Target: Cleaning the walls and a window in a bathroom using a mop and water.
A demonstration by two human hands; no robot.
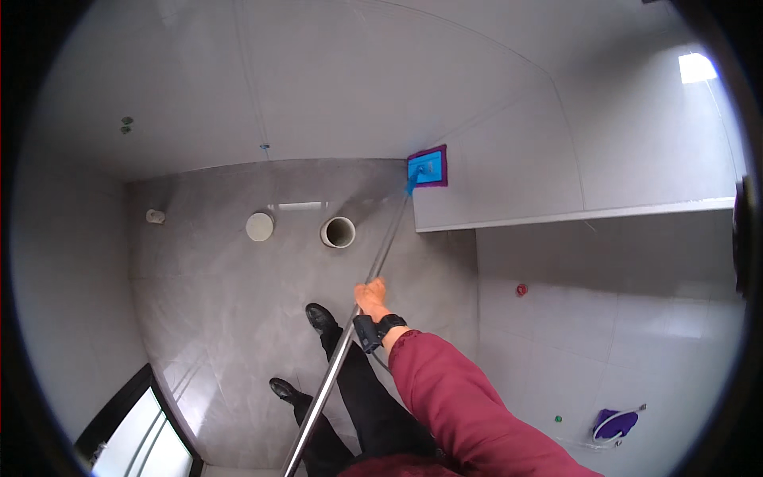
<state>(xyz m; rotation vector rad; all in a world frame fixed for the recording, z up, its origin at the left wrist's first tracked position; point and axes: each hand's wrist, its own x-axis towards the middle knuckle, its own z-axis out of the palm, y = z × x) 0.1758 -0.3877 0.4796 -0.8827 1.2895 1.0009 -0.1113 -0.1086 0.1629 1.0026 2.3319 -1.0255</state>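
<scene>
My right hand (pixel 370 295) is closed around the metal pole of a flat mop (pixel 327 386), which slants from the bottom edge up to the far middle. At its far end the blue mop head (pixel 427 168), edged by a purple pad, lies against the light grey surface (pixel 509 179) near that surface's left end. A black strap with a small device (pixel 369 334) circles my right wrist, below a maroon sleeve. My left hand is out of view.
Two round pipe ends, one capped (pixel 259 226) and one open (pixel 339 232), rise from the grey floor (pixel 222 310). Farther left stands a small white fitting (pixel 156 216). A dark-framed door (pixel 147 429) is at lower left; a purple cloth (pixel 610 424) with a white hose is at lower right.
</scene>
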